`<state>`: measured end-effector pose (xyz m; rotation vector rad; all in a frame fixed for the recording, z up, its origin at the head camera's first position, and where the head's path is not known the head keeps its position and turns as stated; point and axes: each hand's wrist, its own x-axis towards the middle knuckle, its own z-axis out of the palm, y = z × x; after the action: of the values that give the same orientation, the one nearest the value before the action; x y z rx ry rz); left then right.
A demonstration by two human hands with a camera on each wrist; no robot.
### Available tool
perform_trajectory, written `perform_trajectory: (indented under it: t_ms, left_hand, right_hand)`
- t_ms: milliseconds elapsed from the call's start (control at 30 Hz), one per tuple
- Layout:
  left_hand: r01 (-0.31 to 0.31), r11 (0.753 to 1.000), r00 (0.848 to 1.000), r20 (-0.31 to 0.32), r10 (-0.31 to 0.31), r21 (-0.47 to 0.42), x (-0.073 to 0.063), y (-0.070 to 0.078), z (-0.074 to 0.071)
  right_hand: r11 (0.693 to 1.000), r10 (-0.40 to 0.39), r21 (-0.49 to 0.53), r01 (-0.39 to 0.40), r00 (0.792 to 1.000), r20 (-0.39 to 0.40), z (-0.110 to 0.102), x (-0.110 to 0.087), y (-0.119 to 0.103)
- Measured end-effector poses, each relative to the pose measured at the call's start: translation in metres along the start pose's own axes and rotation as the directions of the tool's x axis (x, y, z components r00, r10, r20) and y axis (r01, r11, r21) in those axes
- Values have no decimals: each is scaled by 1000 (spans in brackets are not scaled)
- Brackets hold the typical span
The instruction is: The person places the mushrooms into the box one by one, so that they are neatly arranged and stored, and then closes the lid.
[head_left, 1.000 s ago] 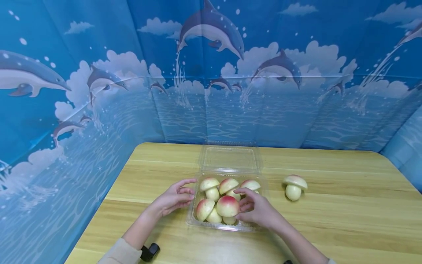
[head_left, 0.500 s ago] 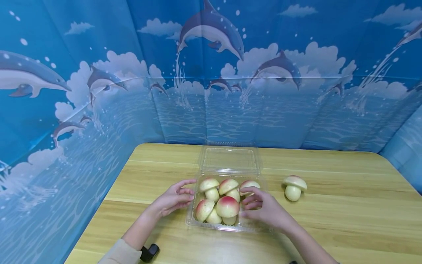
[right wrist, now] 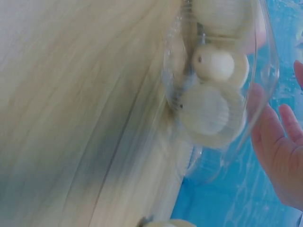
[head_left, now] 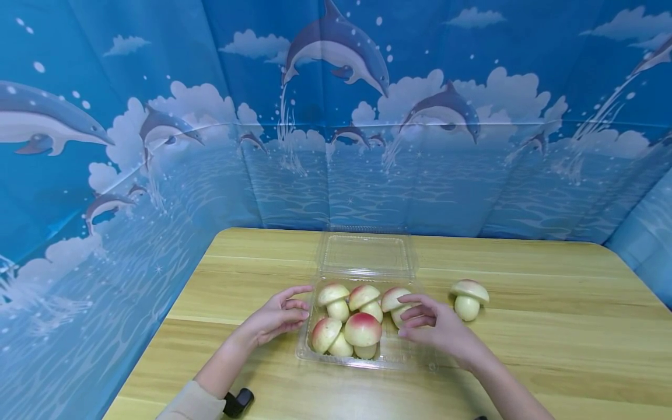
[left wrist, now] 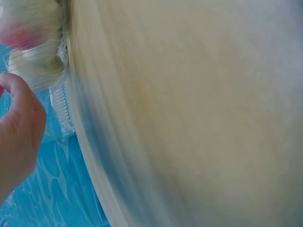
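Note:
Several cream mushrooms with reddish caps, such as the front one [head_left: 363, 332], sit in two rows inside a clear plastic clamshell box [head_left: 341, 360]. At the box's left wall is my left hand [head_left: 275, 315], its fingers relaxed and its index fingertip right at the rim. My right hand [head_left: 441, 326] holds nothing; its loosely bent fingers hover over the box's right side and overlap the back right mushroom [head_left: 394, 298] in the head view. In the right wrist view, mushroom undersides [right wrist: 215, 64] show through the box wall beside the right hand's fingers [right wrist: 270, 123].
The box's lid [head_left: 367, 254] lies folded open toward the back. One more mushroom [head_left: 469, 297] stands on the wooden table [head_left: 556, 326], right of the box. A blue dolphin-print curtain [head_left: 336, 175] hangs behind and at the sides.
My right hand has drawn away to the right from the front mushroom, uncovering the front right part of the box. The left hand and the mushrooms stay in place.

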<state>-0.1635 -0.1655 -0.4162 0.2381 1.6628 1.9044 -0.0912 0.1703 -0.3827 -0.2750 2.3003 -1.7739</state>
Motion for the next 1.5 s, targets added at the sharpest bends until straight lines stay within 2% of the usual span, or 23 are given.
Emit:
perform_trajectory:
  t_ms: [167, 433, 733, 933, 1167, 1333, 1500]
  left_hand:
    - [0, 1000, 1000, 7, 0, -3, 0, 0, -1]
    - [9, 1000, 1000, 12, -9, -8, 0, 0, 0]
    - [9, 1000, 1000, -10, -9, 8, 0, 1, 1]
    - [11, 1000, 1000, -11, -10, 5, 1, 1, 1]
    - [11, 1000, 1000, -10, -11, 6, 1, 1, 1]
    - [8, 1000, 1000, -6, -8, 7, 1, 2, 1]
    - [4, 1000, 1000, 5, -4, -2, 1, 1, 1]
  right_hand:
    - [1000, -11, 9, 11, 1000, -13, -8, -4, 1]
    - [1000, 17, 7, -16, 998, -62, -23, -11, 0]
    - [1000, 8, -21, -10, 993, -119, -43, -22, 3]
    - [1000, 0, -2, 0, 990, -143, -60, -32, 13]
    - [999, 39, -4, -40, 983, -177, -79, -44, 27]
    - [999, 31, 15, -29, 980, -194, -89, -47, 37]
    - [997, 65, 47, -56, 974, -216, -96, -47, 46]
